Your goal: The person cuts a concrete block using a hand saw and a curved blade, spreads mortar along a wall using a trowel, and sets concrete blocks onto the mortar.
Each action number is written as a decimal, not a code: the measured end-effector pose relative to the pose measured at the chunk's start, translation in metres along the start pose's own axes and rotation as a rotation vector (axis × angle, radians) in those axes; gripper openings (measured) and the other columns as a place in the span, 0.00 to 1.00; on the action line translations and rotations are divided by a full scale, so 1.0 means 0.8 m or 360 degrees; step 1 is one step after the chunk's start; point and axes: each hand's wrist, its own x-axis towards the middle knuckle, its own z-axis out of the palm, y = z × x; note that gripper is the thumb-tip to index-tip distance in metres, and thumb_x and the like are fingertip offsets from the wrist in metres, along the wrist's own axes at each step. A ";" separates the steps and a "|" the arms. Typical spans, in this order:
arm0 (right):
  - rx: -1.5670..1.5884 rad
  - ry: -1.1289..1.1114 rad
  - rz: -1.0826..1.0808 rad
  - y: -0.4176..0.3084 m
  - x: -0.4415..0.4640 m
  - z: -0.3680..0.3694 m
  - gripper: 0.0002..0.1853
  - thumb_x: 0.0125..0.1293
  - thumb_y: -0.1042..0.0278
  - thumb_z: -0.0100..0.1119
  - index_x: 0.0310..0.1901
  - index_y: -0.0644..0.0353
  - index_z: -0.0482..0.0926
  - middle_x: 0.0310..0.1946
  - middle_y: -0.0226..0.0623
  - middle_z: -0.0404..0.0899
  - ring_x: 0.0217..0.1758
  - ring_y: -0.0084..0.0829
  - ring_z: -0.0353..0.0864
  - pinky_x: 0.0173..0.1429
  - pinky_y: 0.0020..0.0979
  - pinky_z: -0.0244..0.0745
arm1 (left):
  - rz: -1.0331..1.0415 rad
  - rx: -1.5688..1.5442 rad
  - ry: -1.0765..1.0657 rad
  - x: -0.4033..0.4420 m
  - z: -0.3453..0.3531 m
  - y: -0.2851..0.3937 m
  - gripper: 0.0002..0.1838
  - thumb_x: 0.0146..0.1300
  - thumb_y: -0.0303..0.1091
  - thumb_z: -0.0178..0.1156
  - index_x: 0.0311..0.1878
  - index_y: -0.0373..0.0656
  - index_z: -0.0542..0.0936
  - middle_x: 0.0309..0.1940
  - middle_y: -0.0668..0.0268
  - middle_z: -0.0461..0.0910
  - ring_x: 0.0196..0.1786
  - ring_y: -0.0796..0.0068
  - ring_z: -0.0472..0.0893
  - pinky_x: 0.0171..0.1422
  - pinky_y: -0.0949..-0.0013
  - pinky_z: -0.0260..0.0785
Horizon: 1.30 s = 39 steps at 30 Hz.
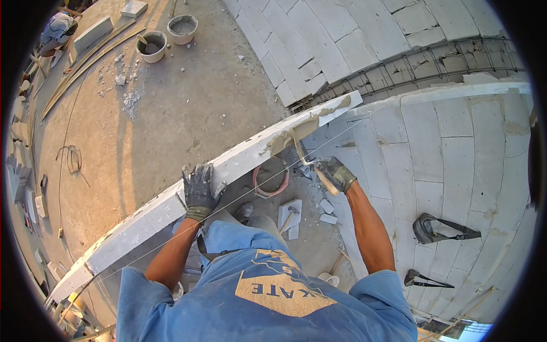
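Note:
My left hand, in a dark work glove, lies with its fingers spread on the top of a narrow white block wall. My right hand, gloved too, is closed round the wooden handle of a trowel. The trowel's blade is up against the near side of the wall, by wet grey mortar smeared on the block. A taut string runs along the near side of the wall. Below, between the wall and my body, stands a round bucket with a reddish rim holding grey mortar.
A hammer rests on a block piece by my feet. Two mortar buckets stand across the floor. A steel rebar cage runs beside the block wall at right. Black strapped bags lie against it. Another person is far left.

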 end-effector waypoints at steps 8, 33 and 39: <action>-0.0605 -0.0110 -0.0290 -0.037 -0.040 0.113 0.12 0.72 0.63 0.52 0.46 0.61 0.80 0.32 0.44 0.83 0.36 0.37 0.83 0.42 0.39 0.75 | 0.0011 -0.0044 0.0069 0.001 -0.007 0.000 0.37 0.63 0.57 0.61 0.67 0.40 0.72 0.62 0.54 0.75 0.70 0.53 0.69 0.82 0.38 0.38; -0.1807 0.0978 -0.0357 0.092 0.083 -0.197 0.15 0.66 0.62 0.52 0.48 0.62 0.79 0.43 0.51 0.83 0.47 0.49 0.84 0.51 0.47 0.79 | 0.0028 0.0214 0.0146 0.003 0.008 0.025 0.33 0.62 0.51 0.63 0.64 0.39 0.74 0.59 0.51 0.76 0.68 0.50 0.70 0.82 0.40 0.39; -0.1174 0.0960 -0.0344 0.185 0.151 -0.244 0.20 0.67 0.58 0.54 0.52 0.65 0.78 0.40 0.56 0.84 0.48 0.52 0.83 0.53 0.48 0.77 | -0.0220 0.0457 0.0394 -0.011 0.053 0.052 0.29 0.64 0.43 0.63 0.66 0.41 0.73 0.63 0.53 0.74 0.71 0.52 0.68 0.82 0.40 0.37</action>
